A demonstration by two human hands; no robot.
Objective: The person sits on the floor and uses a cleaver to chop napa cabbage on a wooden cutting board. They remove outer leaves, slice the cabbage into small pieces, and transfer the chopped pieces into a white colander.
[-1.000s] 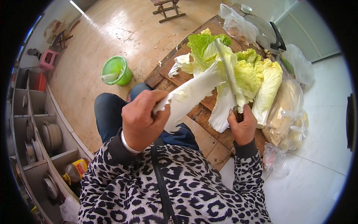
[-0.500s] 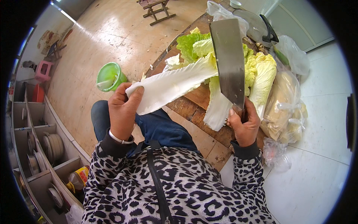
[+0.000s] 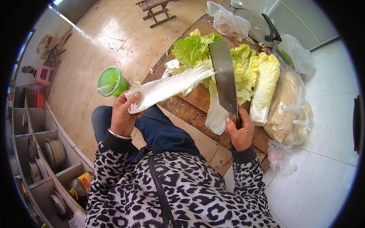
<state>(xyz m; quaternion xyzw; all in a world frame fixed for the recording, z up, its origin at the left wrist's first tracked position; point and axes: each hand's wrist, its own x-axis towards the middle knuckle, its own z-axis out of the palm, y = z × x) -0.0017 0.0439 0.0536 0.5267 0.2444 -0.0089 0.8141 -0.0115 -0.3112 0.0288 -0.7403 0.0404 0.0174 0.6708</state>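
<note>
Between its thumb and fingers, my left hand (image 3: 125, 112) grips the white stem end of a long cabbage leaf (image 3: 167, 86), whose green leafy top (image 3: 194, 49) points away over the table. My right hand (image 3: 240, 131) is closed round the handle of a broad cleaver (image 3: 224, 74), its blade standing up and crossing the far part of the leaf. Whether the blade touches the leaf I cannot tell. Another cabbage leaf (image 3: 216, 114) lies under the cleaver, its white end near my right thumb. Beside the blade on the right are yellow-green leaves (image 3: 243, 72) and a cabbage (image 3: 263, 91).
Right of the cabbage stands a tied clear bag of pale food (image 3: 286, 102). A glass lid (image 3: 254, 28) and plastic bags lie at the wooden table's (image 3: 182, 110) far end. A green bucket (image 3: 114, 80) is on the floor at left, beyond open shelves (image 3: 57, 167) with pots.
The cleaver and my right hand have moved left and a little lower, and the blade now leans further left. My left hand has tilted the leaf slightly, and more of the cabbage at right shows.
</note>
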